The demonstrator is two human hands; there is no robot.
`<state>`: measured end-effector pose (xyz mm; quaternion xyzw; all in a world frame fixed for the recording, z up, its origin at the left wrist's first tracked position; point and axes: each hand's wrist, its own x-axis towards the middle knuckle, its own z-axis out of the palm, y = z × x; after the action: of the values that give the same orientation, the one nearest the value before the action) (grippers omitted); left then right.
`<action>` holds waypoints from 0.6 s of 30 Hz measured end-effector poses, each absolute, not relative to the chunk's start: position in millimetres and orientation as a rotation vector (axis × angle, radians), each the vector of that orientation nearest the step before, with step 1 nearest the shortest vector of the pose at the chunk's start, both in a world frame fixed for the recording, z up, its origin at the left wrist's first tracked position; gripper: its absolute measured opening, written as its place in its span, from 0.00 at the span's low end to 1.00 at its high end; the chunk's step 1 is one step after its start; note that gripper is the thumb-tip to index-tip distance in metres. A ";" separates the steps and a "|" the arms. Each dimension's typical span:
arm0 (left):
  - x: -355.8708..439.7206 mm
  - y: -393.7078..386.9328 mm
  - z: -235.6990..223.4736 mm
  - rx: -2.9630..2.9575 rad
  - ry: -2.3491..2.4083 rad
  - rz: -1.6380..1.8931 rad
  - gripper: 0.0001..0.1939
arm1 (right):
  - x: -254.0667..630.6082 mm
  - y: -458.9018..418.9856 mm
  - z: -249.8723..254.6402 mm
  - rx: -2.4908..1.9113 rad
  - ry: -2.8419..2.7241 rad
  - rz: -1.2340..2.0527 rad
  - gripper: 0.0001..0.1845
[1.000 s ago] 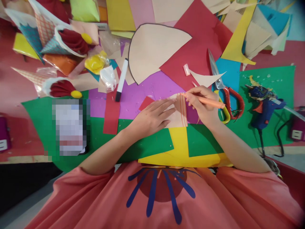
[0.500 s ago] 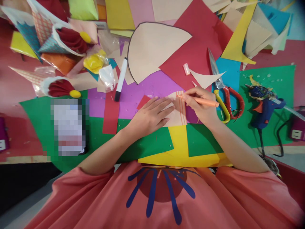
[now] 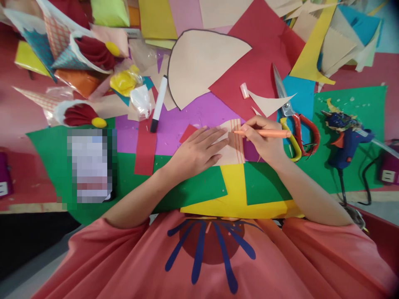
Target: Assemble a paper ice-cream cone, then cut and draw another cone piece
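My left hand (image 3: 196, 151) lies flat with its fingers stretched out, pressing down a small beige paper piece (image 3: 233, 147) that carries several orange lines. My right hand (image 3: 263, 139) is closed round an orange marker (image 3: 268, 133), whose tip touches the beige piece beside the drawn lines. The piece rests on a purple sheet (image 3: 187, 122), above a yellow sheet (image 3: 233, 191) and a green sheet (image 3: 187, 191).
Scissors with red and yellow handles (image 3: 291, 120) lie just right of my right hand. A blue glue gun (image 3: 344, 135) sits further right. A black-and-white marker (image 3: 158, 104), a large beige cut-out (image 3: 199, 62), a red sheet (image 3: 258, 54) and paper flowers (image 3: 81, 114) lie beyond.
The marker tip has slid down the beige piece from its top edge toward its middle. My left hand has stayed flat on the paper.
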<state>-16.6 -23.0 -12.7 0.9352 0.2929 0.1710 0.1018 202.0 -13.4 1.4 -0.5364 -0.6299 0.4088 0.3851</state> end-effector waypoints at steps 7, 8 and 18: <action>-17.4 -23.1 -13.1 2.662 0.886 0.417 0.19 | 202.5 -12.8 -2.1 -1.399 -1.638 1.001 0.10; -17.3 -23.1 -12.9 2.664 0.891 0.412 0.18 | 202.6 -12.7 -1.8 -1.391 -1.643 1.007 0.11; -18.3 -23.5 -13.8 2.613 0.944 0.414 0.20 | 202.5 -16.7 1.4 -1.397 -1.547 1.013 0.11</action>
<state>-18.3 -23.5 -13.8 0.9174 0.3315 0.1454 0.1654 202.5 -16.7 1.4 -0.5524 -0.6115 0.4005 0.4005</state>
